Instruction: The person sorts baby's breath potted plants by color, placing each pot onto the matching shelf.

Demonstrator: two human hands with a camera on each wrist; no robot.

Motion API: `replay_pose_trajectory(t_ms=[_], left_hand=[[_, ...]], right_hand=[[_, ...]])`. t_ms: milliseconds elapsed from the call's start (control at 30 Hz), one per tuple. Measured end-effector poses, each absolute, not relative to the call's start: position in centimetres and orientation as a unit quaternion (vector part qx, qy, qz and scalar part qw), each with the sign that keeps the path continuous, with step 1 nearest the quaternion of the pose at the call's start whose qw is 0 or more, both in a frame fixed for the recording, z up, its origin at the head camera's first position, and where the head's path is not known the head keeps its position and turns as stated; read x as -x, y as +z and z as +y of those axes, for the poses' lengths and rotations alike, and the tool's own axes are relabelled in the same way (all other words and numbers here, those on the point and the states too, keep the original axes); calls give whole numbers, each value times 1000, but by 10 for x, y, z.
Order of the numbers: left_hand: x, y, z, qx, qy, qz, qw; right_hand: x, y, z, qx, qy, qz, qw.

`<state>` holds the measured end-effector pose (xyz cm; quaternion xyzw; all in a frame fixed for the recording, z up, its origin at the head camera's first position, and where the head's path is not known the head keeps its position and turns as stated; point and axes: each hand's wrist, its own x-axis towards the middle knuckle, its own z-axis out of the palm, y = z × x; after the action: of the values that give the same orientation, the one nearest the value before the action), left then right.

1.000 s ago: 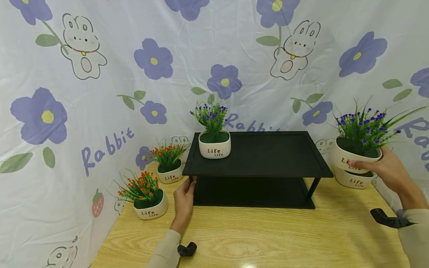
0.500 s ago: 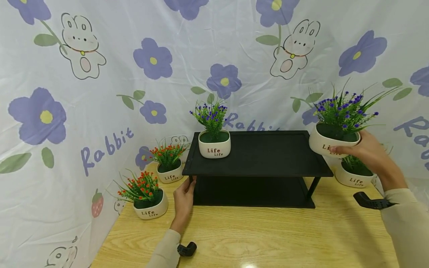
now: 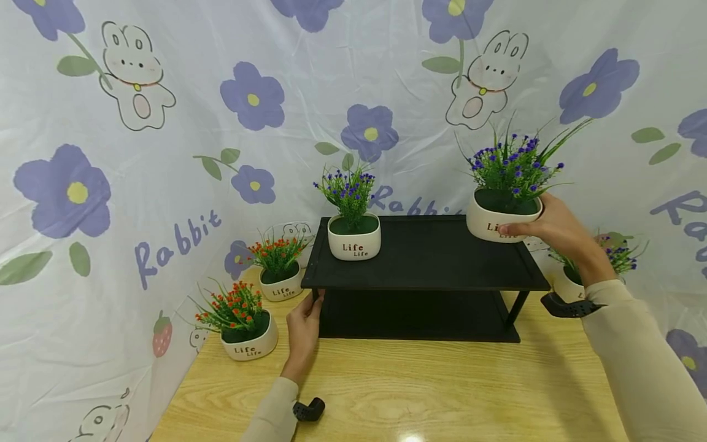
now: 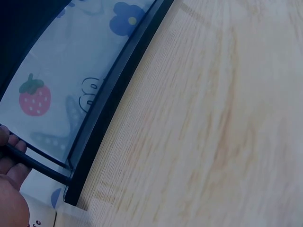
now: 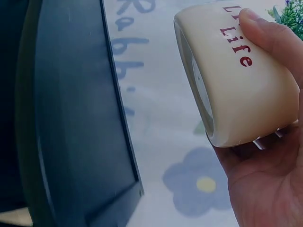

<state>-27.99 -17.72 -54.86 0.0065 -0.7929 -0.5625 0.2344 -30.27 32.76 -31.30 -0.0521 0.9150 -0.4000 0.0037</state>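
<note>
My right hand (image 3: 558,224) grips a white flowerpot (image 3: 499,224) of purple artificial flowers, thumb across the "Life" lettering. In the right wrist view the pot's underside faces the black shelf, with a gap between them. The flowerpot overlaps the right part of the top tier in the head view. At the left end of the two-tier black shelf (image 3: 431,264), my left hand (image 3: 302,325) holds the front post (image 4: 42,169), fingers curled round it. Another purple-flowered pot (image 3: 355,238) stands upright on the top tier's left side.
Two pots of red flowers, one nearer (image 3: 251,341) and one farther (image 3: 282,285), stand on the wooden table (image 3: 397,387) left of the shelf. Another purple-flowered pot (image 3: 566,285) sits right of it, partly behind my right arm. A patterned curtain (image 3: 309,55) hangs behind.
My right hand has carried the purple-flowered pot leftward and slightly up, from over the pot at the right to over the shelf's right part. The left hand has stayed on the post.
</note>
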Motion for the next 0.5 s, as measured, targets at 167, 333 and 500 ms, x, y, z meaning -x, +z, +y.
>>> replay_pose_trajectory(t_ms=[167, 333, 500], left_hand=[[280, -548, -177, -6, -561, -794, 236], [280, -547, -177, -6, -559, -795, 238], [279, -547, -177, -9, -560, -794, 236]], right_hand=[[313, -313, 306, 87, -415, 905, -25], [322, -315, 288, 104, -426, 898, -34], [332, -319, 271, 118, -442, 889, -26]])
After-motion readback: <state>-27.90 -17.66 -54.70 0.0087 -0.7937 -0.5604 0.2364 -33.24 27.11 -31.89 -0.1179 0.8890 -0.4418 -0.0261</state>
